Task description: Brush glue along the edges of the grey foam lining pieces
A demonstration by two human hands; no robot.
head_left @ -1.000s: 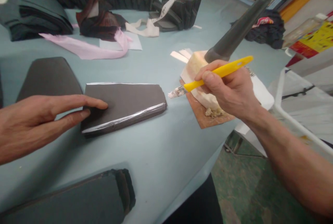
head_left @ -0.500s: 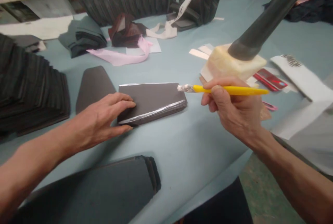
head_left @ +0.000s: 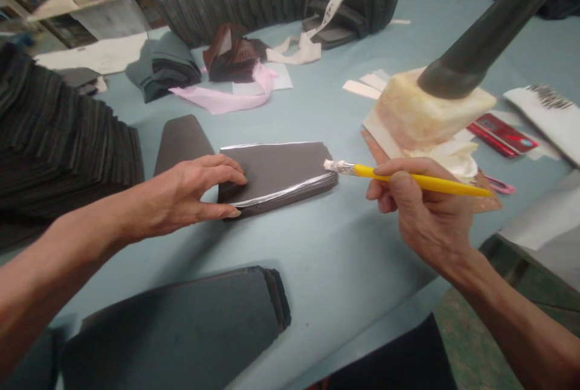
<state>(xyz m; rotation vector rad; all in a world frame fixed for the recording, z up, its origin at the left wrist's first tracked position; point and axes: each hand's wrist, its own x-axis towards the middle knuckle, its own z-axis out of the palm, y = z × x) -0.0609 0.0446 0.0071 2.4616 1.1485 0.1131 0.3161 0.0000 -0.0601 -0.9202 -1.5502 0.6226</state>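
Observation:
A stack of dark grey trapezoid pieces [head_left: 281, 166] lies on the table, with white paste streaks along both long edges of its top piece. My left hand [head_left: 199, 191] rests at the stack's wide left end, fingers lying on top and thumb at the near edge, spread apart. In my right hand [head_left: 426, 206] is a yellow-handled paintbrush [head_left: 369, 171], pinched between thumb and fingers. Its paste-covered bristles are at the stack's narrow right end. Partly behind my left hand lies a single grey piece [head_left: 183, 139].
Behind my right hand stands a pale block [head_left: 430, 109] with a thick dark handle, near white paste [head_left: 457, 160] and a red packet [head_left: 502, 134]. Tall dark stacks [head_left: 67, 142] rise at left; larger dark pieces [head_left: 176, 329] lie in front. Pink cloth [head_left: 226, 97] lies beyond.
The brush tip has moved along the stack's short right end, from near the far corner toward the near one. My left hand stays on the stack. The whole view has shifted slightly.

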